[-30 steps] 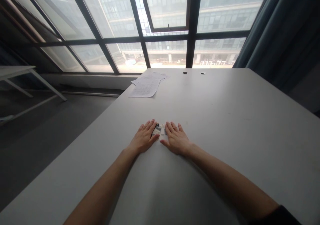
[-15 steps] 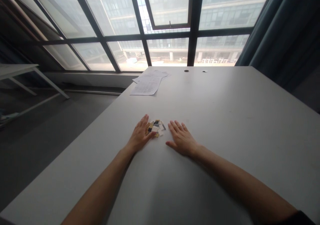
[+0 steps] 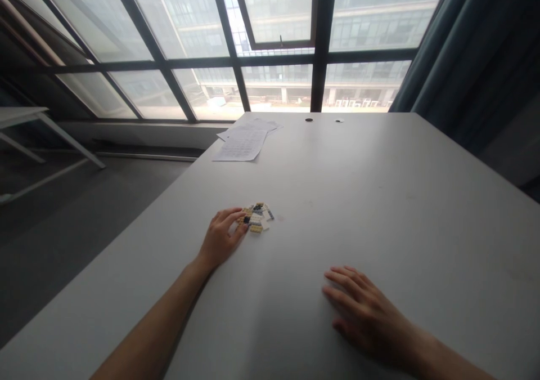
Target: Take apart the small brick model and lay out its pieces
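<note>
A small heap of building bricks [image 3: 256,218] in tan, white, grey and black lies on the white table [image 3: 320,188]. At its left edge is my left hand [image 3: 223,235], its fingers over some tan bricks. Its thumb and index finger are apart, on either side of a black brick [image 3: 247,220] that appears to lie in the heap. My right hand [image 3: 360,307] is well away from the bricks, low on the right above the table, with loosely bent, parted fingers and nothing in them.
Printed papers [image 3: 242,143] lie at the table's far left corner. Two round cable holes, a dark one [image 3: 309,120] and a pale one [image 3: 339,121], sit near the far edge. A second table [image 3: 25,112] stands to the left, and a blue curtain [image 3: 447,59] hangs at the right.
My right hand has moved back toward me and right, away from the bricks. My left hand has drawn back slightly, its flat fingers now bent at the heap's edge. The view has shifted slightly.
</note>
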The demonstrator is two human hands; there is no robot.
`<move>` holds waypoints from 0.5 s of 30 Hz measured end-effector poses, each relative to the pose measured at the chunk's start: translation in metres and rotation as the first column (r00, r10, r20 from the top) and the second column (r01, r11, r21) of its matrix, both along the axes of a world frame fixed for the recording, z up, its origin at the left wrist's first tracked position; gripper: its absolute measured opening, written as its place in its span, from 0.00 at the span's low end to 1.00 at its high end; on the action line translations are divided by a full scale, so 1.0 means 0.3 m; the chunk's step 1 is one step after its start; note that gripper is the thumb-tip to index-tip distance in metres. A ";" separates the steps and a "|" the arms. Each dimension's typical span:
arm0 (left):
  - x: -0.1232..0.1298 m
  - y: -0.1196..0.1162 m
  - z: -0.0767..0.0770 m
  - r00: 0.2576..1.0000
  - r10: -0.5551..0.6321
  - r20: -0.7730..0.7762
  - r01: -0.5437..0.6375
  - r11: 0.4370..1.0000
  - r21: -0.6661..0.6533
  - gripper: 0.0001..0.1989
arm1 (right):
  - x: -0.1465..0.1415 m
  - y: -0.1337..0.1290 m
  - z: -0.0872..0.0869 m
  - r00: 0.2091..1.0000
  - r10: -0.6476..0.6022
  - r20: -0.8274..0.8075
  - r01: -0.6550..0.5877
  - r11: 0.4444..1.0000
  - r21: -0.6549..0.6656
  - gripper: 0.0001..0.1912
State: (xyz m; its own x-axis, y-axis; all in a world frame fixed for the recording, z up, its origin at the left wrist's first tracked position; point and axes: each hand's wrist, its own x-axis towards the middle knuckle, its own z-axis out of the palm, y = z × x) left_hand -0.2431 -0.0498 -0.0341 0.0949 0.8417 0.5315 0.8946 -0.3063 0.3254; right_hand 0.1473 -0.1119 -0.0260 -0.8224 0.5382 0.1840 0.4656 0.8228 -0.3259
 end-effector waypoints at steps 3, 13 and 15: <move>0.025 -0.001 0.011 0.997 0.036 0.068 -0.040 0.998 0.052 0.08 | 0.011 -0.045 -0.004 0.993 0.031 -0.111 -0.028 0.999 0.027 0.14; 0.043 0.021 0.006 0.986 0.141 0.084 -0.146 0.987 0.059 0.09 | -0.016 -0.129 -0.055 0.917 0.152 -0.369 -0.086 0.978 0.189 0.09; 0.047 0.017 0.004 0.991 0.124 0.057 -0.126 0.991 0.040 0.11 | -0.017 -0.128 -0.054 0.919 0.165 -0.359 -0.102 0.977 0.187 0.10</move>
